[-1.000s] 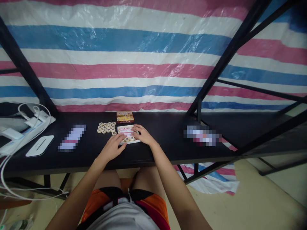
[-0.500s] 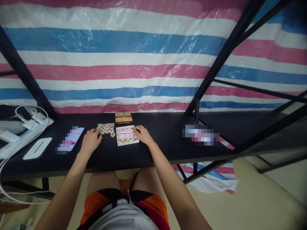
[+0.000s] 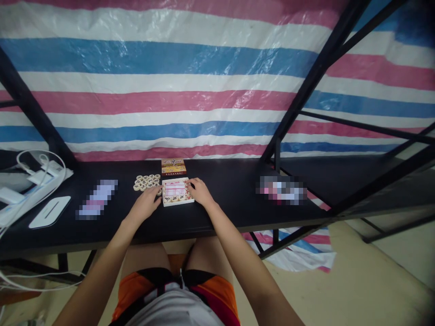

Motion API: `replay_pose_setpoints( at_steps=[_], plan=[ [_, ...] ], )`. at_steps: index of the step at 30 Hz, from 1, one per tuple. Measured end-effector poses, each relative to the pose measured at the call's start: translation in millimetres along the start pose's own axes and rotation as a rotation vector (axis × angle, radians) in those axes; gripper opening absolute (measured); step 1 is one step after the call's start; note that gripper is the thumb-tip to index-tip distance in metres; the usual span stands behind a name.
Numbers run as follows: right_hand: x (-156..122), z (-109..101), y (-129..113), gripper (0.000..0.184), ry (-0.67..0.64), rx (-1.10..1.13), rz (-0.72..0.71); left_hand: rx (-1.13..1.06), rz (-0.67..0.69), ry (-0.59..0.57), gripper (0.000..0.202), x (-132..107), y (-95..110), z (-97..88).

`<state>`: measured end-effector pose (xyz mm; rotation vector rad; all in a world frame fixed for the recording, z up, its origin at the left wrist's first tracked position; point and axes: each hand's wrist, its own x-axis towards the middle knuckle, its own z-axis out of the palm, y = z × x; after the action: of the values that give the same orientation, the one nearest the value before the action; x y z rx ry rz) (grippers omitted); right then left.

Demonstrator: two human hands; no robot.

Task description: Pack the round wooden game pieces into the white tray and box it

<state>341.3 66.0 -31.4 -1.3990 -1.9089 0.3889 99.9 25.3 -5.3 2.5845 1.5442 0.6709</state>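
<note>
1 tray (image 3: 178, 203) | 1 box (image 3: 173, 166) | discs (image 3: 146, 182) ~dozen loose | left hand (image 3: 145, 203) at tray's left edge, grip unclear | right hand (image 3: 200, 192) unclenched on right edge

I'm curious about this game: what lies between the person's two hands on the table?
In the head view, a small white tray with round game pieces lies between the left hand and the right hand, which touches its right edge.

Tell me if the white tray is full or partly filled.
Partly filled: pieces sit only along the near edge of the tray; its pink-printed bottom shows bare, and a loose pile lies beside it.
</note>
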Motion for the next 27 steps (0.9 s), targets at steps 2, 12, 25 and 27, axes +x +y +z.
replay_pose_setpoints(
  at_steps=[2, 12, 25, 27],
  plan=[
    [0, 0, -1, 0.022, 0.003, -0.003, 0.001, 0.005, -0.010, 0.003, 0.035, -1, -3, -1.0],
    [0, -5, -2, 0.021, 0.020, 0.093, 0.012, -0.297, -0.124, 0.105, 0.023, 8, 18, -20.8],
    [1, -14, 0, 0.026, -0.017, 0.187, 0.098, -0.243, 0.203, -0.222, 0.017, 55, 87, 14.6],
    [1, -14, -1, 0.026, -0.013, 0.184, 0.090, -0.251, 0.208, -0.208, 0.019, 50, 86, 12.0]
  ],
)
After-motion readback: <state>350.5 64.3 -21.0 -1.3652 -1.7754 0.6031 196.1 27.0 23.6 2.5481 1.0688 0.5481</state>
